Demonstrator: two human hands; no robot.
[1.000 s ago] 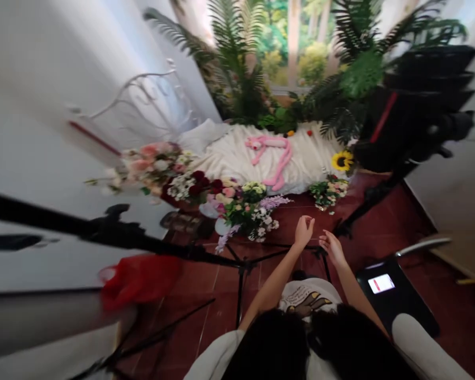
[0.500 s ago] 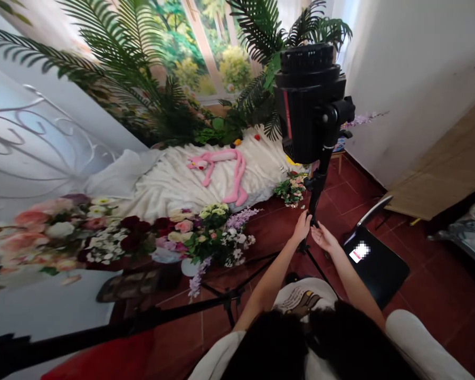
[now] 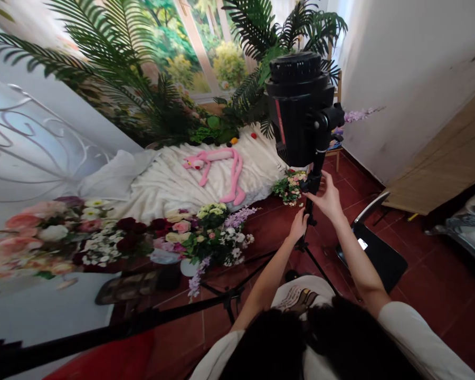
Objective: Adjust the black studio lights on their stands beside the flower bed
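Observation:
A black studio light [image 3: 296, 119] sits on top of a black light stand [image 3: 309, 207], right in front of me. My left hand [image 3: 298, 225] is closed around the stand's pole, low down. Higher up, my right hand [image 3: 329, 199] curls round the stand's clamp collar [image 3: 311, 183] just under the light. Its thumb reaches across below the collar, and its other fingertips are partly hidden behind. The stand's legs spread over the red tiled floor below my hands.
A black chair [image 3: 380, 261] with a phone [image 3: 362, 244] on its seat is at the right. Flower bunches [image 3: 182, 232] and a second black stand [image 3: 162, 314] lie to the left. Behind are a white blanket [image 3: 158, 184], a pink plush toy [image 3: 233, 179] and palm fronds [image 3: 119, 58].
My right hand has moved up from beside the lower pole to the collar under the light and closed there. My left hand stays on the pole. The light appears slightly lower and further left.

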